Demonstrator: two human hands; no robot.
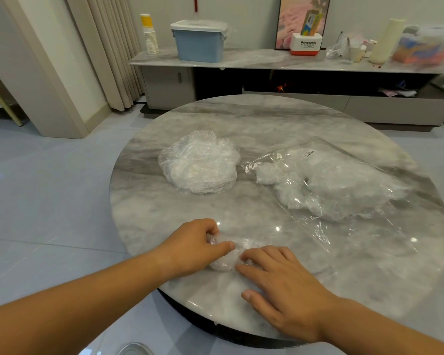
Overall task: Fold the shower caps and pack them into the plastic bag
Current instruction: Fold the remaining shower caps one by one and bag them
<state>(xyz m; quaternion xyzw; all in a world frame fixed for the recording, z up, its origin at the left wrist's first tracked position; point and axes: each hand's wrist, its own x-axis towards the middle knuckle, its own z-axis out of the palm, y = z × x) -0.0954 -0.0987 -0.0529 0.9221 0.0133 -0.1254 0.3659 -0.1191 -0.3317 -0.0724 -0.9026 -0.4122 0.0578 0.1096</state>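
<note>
A crumpled clear shower cap [227, 254] lies near the front edge of the round marble table [267, 119]. My left hand [192, 245] grips its left end with curled fingers and thumb. My right hand [280, 283] lies flat, fingertips pressing the cap's right side. A loose pile of clear shower caps [200, 165] sits in the table's middle. To the right lies a clear plastic bag [338, 185] with several folded caps inside, its mouth toward the pile.
Behind the table runs a low marble-topped cabinet [254, 60] carrying a blue lidded box [199, 42], a stack of paper cups [149, 34], a Panasonic box [306, 44] and other clutter. Curtains [108, 47] hang at the left. Pale tiled floor surrounds the table.
</note>
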